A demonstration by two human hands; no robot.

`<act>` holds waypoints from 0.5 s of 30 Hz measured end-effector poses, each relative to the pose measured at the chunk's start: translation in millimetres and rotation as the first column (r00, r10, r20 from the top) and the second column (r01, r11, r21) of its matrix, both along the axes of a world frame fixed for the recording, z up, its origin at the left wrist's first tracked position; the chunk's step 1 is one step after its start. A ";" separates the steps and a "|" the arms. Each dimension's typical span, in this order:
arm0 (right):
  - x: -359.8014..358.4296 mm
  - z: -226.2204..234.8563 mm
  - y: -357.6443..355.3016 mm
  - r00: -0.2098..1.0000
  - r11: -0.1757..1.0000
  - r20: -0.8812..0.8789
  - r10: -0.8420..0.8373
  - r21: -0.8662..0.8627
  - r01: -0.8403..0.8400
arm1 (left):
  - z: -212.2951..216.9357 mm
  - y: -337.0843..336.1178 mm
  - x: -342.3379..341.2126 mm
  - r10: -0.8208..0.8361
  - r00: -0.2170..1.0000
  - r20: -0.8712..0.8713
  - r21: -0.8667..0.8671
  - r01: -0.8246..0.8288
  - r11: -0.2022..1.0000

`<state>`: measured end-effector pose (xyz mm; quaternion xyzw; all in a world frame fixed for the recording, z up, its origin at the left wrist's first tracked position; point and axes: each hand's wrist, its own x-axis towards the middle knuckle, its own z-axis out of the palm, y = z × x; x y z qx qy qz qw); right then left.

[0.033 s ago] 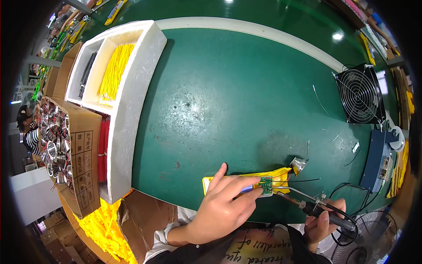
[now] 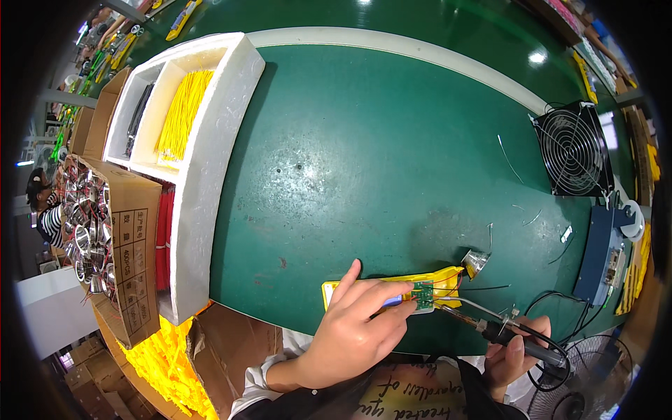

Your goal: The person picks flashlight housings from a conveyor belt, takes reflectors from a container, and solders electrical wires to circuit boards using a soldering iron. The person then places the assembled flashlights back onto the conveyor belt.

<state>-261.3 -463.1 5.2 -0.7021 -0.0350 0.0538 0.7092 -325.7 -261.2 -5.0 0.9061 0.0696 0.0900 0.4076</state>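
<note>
My left hand (image 2: 360, 323) lies over a yellow plastic casing (image 2: 448, 278) near the table's front edge. Its index and middle fingertips hold a small green circuit board (image 2: 424, 297) on the casing, while the thumb points up and away. Part of a blue piece (image 2: 393, 300) shows between those fingers. Red and black thin wires run from the board toward a silver reflector cup (image 2: 477, 262) just right of the casing. In my right hand (image 2: 514, 357) is a black-handled soldering iron (image 2: 498, 333) with a metal feed tube; its tip points at the board's right end.
A white foam box (image 2: 210, 182) with yellow, black and red wires stands left, beside a carton (image 2: 133, 245) of reflector cups. Yellow parts (image 2: 168, 367) fill a carton below. At right are a black fan (image 2: 572, 150) and a blue-grey unit (image 2: 595, 255). Wire scraps (image 2: 509, 159) lie about.
</note>
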 end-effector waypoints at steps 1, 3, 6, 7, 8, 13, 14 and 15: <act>0.0 0.2 0.6 1.000 1.000 -0.001 -0.002 0.000 0.002 | -0.5 0.4 -0.8 -0.011 1.000 0.009 0.019 0.011 1.000; -0.3 -0.1 1.7 1.000 1.000 -0.012 0.016 -0.014 -0.017 | -3.3 0.9 -2.8 -0.012 1.000 0.017 0.022 0.012 1.000; -2.3 -1.5 1.8 0.999 0.999 -0.006 0.035 -0.039 -0.035 | -3.0 1.7 -3.1 -0.022 0.999 0.031 0.021 0.021 1.000; -3.1 -0.9 3.8 0.999 0.999 -0.005 0.034 -0.040 -0.034 | -2.2 2.1 -3.0 -0.029 0.999 0.035 0.019 0.028 0.999; -2.6 -1.4 6.7 1.000 0.999 0.008 0.025 -0.045 -0.024 | -2.3 2.2 -1.9 -0.031 0.999 0.033 0.018 0.031 0.999; -2.7 -0.8 3.9 0.999 0.998 -0.018 0.037 -0.053 -0.038 | -3.5 3.4 -2.0 -0.051 0.998 0.024 0.010 0.051 0.999; -3.3 -0.3 4.1 0.999 0.998 -0.023 0.039 -0.058 -0.041 | -3.5 3.7 -2.4 -0.053 0.998 0.025 0.009 0.053 0.999; -3.9 0.1 4.2 0.999 0.997 -0.027 0.042 -0.062 -0.043 | -3.6 4.0 -2.8 -0.055 0.998 0.027 0.012 0.055 0.998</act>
